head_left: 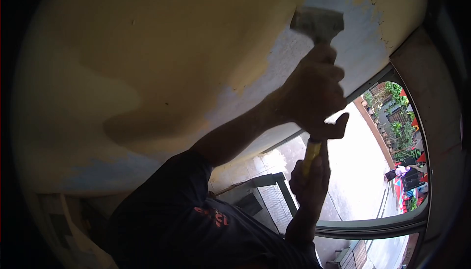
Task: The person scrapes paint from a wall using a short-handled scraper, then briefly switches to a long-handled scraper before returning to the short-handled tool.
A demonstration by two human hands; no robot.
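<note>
My left hand [316, 90], raised in front of the wall, is closed round the handle of a wide-bladed scraper [319, 21]. The blade points up at a bare greyish patch [360, 38] beside the yellow paint. Just below, my right hand [310, 178] grips a tool with a yellow handle [311, 157]. A dark, hooked head [337, 128] shows at the top of that handle, close under my left hand. Whether it touches the scraper's end is hidden.
Yellow-painted wall [122, 38] fills the upper left, with peeling edges at the top right. A dark-framed opening [373, 225] at the right shows bright paving, plants and a distant person [402, 171]. A metal frame with mesh [277, 203] stands below the arms.
</note>
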